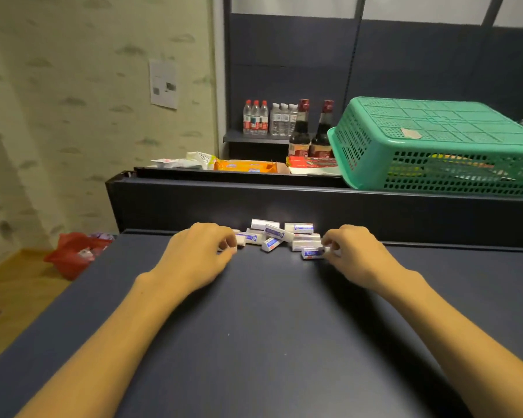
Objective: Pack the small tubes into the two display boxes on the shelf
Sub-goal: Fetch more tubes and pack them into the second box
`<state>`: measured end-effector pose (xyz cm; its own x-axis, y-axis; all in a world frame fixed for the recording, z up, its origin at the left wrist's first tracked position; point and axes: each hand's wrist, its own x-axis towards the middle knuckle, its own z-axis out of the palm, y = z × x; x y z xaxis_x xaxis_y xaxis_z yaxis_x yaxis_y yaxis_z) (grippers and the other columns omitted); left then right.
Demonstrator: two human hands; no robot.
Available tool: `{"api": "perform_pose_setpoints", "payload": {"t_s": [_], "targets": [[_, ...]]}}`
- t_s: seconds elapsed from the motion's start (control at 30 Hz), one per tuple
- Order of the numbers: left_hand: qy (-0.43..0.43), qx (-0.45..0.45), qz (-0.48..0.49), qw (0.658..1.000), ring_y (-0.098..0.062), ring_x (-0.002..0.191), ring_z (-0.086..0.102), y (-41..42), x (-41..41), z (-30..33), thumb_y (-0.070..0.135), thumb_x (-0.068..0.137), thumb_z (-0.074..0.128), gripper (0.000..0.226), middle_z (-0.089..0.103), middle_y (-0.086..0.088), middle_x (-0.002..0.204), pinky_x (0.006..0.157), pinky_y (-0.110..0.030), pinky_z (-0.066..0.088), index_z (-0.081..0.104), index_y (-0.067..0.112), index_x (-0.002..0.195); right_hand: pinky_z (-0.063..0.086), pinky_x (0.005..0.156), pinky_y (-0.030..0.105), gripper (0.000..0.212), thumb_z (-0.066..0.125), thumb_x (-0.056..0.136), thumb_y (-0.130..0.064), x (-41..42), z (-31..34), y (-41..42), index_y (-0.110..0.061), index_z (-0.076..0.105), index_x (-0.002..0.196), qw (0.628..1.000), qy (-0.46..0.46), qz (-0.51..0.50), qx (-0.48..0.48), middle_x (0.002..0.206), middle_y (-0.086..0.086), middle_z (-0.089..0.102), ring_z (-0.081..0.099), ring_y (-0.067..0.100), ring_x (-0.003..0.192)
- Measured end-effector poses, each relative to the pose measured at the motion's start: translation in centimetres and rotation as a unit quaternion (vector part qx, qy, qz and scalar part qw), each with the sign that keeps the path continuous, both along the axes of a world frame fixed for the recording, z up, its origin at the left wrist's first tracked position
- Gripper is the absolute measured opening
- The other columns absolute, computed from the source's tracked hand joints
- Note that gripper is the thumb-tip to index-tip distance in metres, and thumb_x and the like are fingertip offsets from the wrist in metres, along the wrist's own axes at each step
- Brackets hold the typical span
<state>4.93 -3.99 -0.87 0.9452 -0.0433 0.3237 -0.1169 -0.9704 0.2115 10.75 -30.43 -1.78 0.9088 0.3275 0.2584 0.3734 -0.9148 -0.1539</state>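
A loose pile of small tubes [280,236], short white packs with blue printed labels, lies on the matte dark blue desk [269,327] against its raised back wall, some stacked and tilted over others. The left hand [198,254] pinches one white tube at the pile's left edge, its grip clamped on it. The right hand [355,254] pinches another tube [313,252] at the right edge, fingers curled round its end. Behind, an upturned green plastic basket [435,140] with perforated walls sits beside two dark glass bottles [311,131].
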Motion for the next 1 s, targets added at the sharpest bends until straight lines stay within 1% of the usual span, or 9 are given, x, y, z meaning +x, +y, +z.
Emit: {"api": "perform_pose_setpoints", "payload": {"t_s": [0.1, 0.27, 0.37, 0.5, 0.63, 0.73, 0.87, 0.93, 1.0], "targets": [[0.003, 0.01, 0.014, 1.0, -0.01, 0.094, 0.057, 1.3, 0.3, 0.3, 0.034, 0.09, 0.057, 0.015, 0.063, 0.012, 0.105, 0.073, -0.024, 0.044, 0.063, 0.034, 0.104, 0.042, 0.073, 0.031, 0.023, 0.06, 0.089, -0.031, 0.5, -0.2, 0.5, -0.022, 0.062, 0.11, 1.0, -0.001, -0.012, -0.015, 0.105, 0.002, 0.053, 0.053, 0.025, 0.101], [0.012, 0.016, 0.037, 0.999, -0.009, 0.097, 0.056, 2.9, 0.5, 0.7, 0.03, 0.089, 0.062, 0.021, 0.062, 0.01, 0.112, 0.078, -0.026, 0.046, 0.061, 0.032, 0.11, 0.043, 0.075, 0.031, 0.026, 0.062, 0.088, -0.034, 0.9, 0.1, 0.5, -0.024, 0.063, 0.113, 0.999, 0.013, -0.014, -0.043, 0.108, 0.003, 0.051, 0.053, 0.025, 0.102], [0.014, 0.036, 0.044, 0.998, -0.011, 0.103, 0.056, 3.2, 0.7, 0.7, 0.031, 0.089, 0.061, 0.023, 0.061, 0.009, 0.116, 0.08, -0.026, 0.044, 0.06, 0.031, 0.113, 0.042, 0.076, 0.032, 0.026, 0.059, 0.09, -0.029, 0.8, 0.0, 0.4, -0.024, 0.063, 0.115, 0.998, 0.013, -0.017, -0.051, 0.11, 0.004, 0.05, 0.052, 0.026, 0.105], [0.008, 0.039, 0.043, 0.998, -0.012, 0.104, 0.055, 3.0, 1.3, 0.4, 0.032, 0.089, 0.062, 0.024, 0.061, 0.008, 0.116, 0.083, -0.028, 0.046, 0.06, 0.032, 0.112, 0.038, 0.071, 0.029, 0.019, 0.057, 0.092, -0.026, 0.5, -0.3, 0.4, -0.021, 0.063, 0.109, 0.999, -0.01, -0.018, -0.049, 0.108, 0.003, 0.048, 0.049, 0.025, 0.102], [-0.012, 0.051, 0.028, 0.998, -0.012, 0.106, 0.052, 2.2, 1.8, -0.8, 0.031, 0.091, 0.057, 0.021, 0.058, 0.01, 0.114, 0.083, -0.026, 0.042, 0.059, 0.032, 0.111, 0.045, 0.076, 0.033, 0.017, 0.056, 0.092, -0.032, 0.0, -0.6, 0.2, -0.024, 0.06, 0.106, 1.0, -0.007, 0.001, -0.011, 0.107, 0.0, 0.052, 0.051, 0.024, 0.101], [-0.02, 0.058, 0.01, 0.998, -0.013, 0.107, 0.05, 2.1, 1.7, -1.7, 0.031, 0.092, 0.054, 0.019, 0.055, 0.009, 0.117, 0.085, -0.027, 0.04, 0.059, 0.031, 0.111, 0.047, 0.076, 0.035, 0.014, 0.053, 0.092, -0.031, -0.3, -0.4, 0.3, -0.024, 0.056, 0.104, 0.999, -0.019, 0.017, 0.032, 0.1, -0.003, 0.061, 0.056, 0.023, 0.095], [-0.054, 0.067, -0.001, 0.996, -0.015, 0.11, 0.049, 2.2, 2.0, -1.9, 0.031, 0.092, 0.055, 0.027, 0.055, 0.007, 0.121, 0.09, -0.03, 0.039, 0.058, 0.029, 0.119, 0.049, 0.075, 0.037, 0.012, 0.056, 0.09, -0.028, -0.5, -0.2, 0.9, -0.024, 0.058, 0.102, 0.994, -0.036, 0.031, 0.1, 0.093, -0.005, 0.062, 0.057, 0.021, 0.088], [-0.054, 0.078, -0.009, 0.995, -0.017, 0.111, 0.049, 2.0, 2.2, -2.0, 0.031, 0.092, 0.054, 0.029, 0.056, 0.007, 0.121, 0.091, -0.031, 0.038, 0.059, 0.028, 0.121, 0.049, 0.076, 0.036, 0.01, 0.058, 0.088, -0.025, -0.4, -0.4, 1.2, -0.026, 0.059, 0.098, 0.991, -0.04, 0.036, 0.122, 0.092, -0.005, 0.061, 0.056, 0.018, 0.086], [-0.051, 0.086, -0.016, 0.995, -0.018, 0.109, 0.051, 1.8, 2.3, -2.3, 0.031, 0.092, 0.054, 0.026, 0.058, 0.006, 0.118, 0.089, -0.031, 0.038, 0.061, 0.026, 0.117, 0.047, 0.074, 0.03, 0.01, 0.061, 0.085, -0.021, -0.4, -0.6, 1.4, -0.029, 0.058, 0.091, 0.987, -0.04, 0.041, 0.153, 0.091, -0.005, 0.06, 0.055, 0.015, 0.084]]}}
